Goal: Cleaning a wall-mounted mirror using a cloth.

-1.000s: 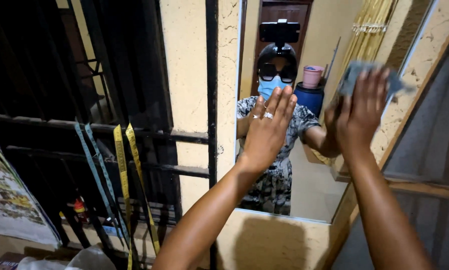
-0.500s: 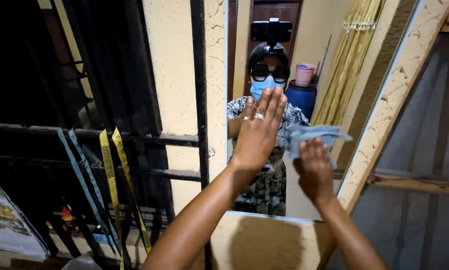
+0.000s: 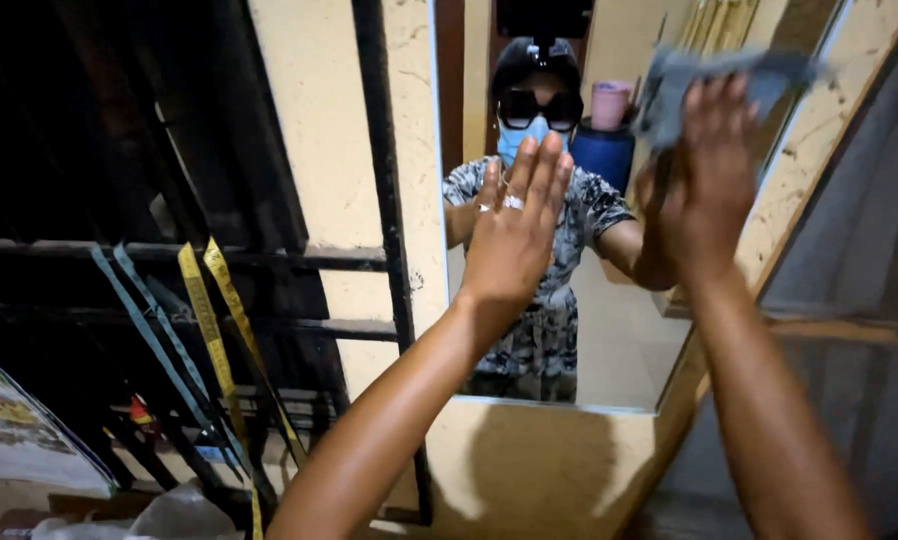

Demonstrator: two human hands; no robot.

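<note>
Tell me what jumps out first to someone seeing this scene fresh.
A wall mirror fills the middle, with the left hand pressed flat on its glass, rings on its fingers. The right hand pushes a grey cloth against the mirror's upper right. At left, yellow and blue measuring tapes hang over dark window bars.

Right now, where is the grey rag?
In the head view the grey rag is up at the top right, pressed against the mirror under the right hand, beside the mirror's right edge.
</note>
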